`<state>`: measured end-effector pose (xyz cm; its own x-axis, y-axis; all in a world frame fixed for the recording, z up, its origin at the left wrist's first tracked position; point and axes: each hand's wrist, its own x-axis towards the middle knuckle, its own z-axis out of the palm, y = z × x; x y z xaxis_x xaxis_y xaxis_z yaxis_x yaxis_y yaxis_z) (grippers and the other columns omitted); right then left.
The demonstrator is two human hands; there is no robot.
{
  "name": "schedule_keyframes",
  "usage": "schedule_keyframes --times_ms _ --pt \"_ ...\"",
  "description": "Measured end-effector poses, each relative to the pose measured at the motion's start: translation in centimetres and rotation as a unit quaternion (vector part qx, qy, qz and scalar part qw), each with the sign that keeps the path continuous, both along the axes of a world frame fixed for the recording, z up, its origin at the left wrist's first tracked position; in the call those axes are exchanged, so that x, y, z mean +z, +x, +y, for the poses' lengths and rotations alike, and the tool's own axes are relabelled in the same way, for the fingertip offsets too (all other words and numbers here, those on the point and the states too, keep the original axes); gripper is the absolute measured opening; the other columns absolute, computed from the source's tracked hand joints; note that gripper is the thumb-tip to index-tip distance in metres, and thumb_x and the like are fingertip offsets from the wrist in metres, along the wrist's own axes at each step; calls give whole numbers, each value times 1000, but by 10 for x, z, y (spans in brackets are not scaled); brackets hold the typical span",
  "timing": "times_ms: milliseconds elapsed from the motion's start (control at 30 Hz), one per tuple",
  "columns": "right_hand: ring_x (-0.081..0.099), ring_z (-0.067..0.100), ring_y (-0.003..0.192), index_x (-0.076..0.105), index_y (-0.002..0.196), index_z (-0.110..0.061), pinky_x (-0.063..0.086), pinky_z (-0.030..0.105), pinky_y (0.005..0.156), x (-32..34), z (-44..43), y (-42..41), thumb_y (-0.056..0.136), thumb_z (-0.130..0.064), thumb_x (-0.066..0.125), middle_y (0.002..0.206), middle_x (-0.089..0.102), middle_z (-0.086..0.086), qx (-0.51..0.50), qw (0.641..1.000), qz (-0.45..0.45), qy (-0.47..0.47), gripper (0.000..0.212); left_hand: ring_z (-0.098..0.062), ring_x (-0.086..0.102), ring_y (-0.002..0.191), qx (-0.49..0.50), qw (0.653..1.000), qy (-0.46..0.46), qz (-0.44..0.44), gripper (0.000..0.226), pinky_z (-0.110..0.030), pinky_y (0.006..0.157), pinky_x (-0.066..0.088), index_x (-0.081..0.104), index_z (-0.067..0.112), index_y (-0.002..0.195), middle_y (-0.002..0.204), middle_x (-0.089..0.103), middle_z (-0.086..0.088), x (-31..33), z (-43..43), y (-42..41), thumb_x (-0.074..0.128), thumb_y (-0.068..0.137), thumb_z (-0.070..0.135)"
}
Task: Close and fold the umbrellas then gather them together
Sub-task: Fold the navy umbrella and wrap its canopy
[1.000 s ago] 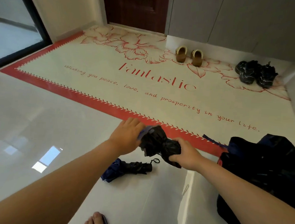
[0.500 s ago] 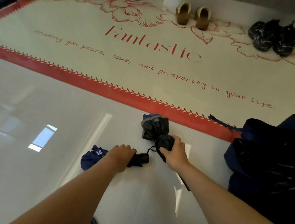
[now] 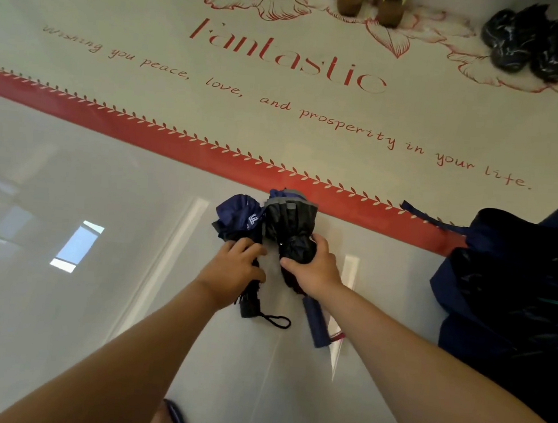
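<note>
One folded umbrella [image 3: 237,218] is gripped by the left hand [image 3: 233,267], another [image 3: 290,225] by the right hand [image 3: 316,271]; unstrapped canopies could spring loose.

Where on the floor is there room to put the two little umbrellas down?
The shiny floor left of the left hand is bare up to the mat's red border. It is crowded on the right, where the big dark umbrella lies beside the right hand.
</note>
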<state>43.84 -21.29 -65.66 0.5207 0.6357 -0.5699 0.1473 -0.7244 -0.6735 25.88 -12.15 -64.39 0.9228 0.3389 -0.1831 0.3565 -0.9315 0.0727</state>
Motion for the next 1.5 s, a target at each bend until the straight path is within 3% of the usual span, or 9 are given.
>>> schedule_keyframes --times_ms 167,333,700,767,933,1067,1200,1367,1500 --pt "55 27 127 25 156 -31 48 41 107 6 7 -5 80 -53 75 143 51 6 77 996 46 -8 94 -27 59 99 133 975 -170 -44 31 -43 81 54 77 24 92 102 69 1 21 4 15 68 72 1" --pt "53 25 131 38 154 -23 41 28 106 60 -5 22 96 -46 60 147 52 4 171 984 29 -48 66 -16 63 101 244 934 -258 35 26 -34 91 53 68 26 109 109 69 5 72 4 59 61 84 23" --pt "63 27 112 69 118 -12 50 38 98 190 -162 171 98 -21 58 120 69 6 61 980 -191 -7 25 -22 60 108 110 950 -290 -27 32 -33 92 49 62 15 123 122 65 -4 178 -121 219 56 92 22" --pt "60 27 117 66 125 -17 48 38 102 198 -203 205 98 -24 59 128 64 5 16 971 -237 -12 28 -26 61 108 72 955 -287 -31 32 -34 91 49 60 11 123 118 66 -6 190 -149 246 55 92 18" --pt "44 27 129 59 133 -32 32 44 108 209 -273 268 93 -33 58 136 54 1 55 882 -451 -126 40 -25 58 114 29 955 -293 -34 47 -32 91 47 46 14 139 127 60 -5 194 -203 304 57 93 17" --pt "64 26 87 65 110 -19 49 35 76 212 -279 281 87 -53 60 100 67 3 62 908 -315 -270 41 -26 54 121 11 955 -294 -29 58 -33 98 47 38 17 146 139 49 -9 185 -226 334 59 93 20" --pt "64 26 51 63 89 -6 57 31 56 200 -270 278 92 -34 63 75 72 13 -51 966 -146 -206 28 -24 57 110 -9 943 -330 47 59 -26 88 44 33 19 150 128 56 -10 179 -233 341 57 96 21" --pt "48 21 50 46 62 -13 33 28 45 210 -257 260 92 -26 60 60 52 4 -62 971 -187 -132 36 -17 62 91 32 925 -370 84 62 -27 81 47 27 23 151 119 64 -4 182 -226 330 56 97 30" --pt "40 21 50 38 57 -15 29 31 49 246 -236 233 92 -28 61 54 42 2 -91 980 -176 -16 44 -15 56 73 77 908 -406 72 60 -27 63 43 27 19 150 88 61 -2 210 -205 318 55 97 26"
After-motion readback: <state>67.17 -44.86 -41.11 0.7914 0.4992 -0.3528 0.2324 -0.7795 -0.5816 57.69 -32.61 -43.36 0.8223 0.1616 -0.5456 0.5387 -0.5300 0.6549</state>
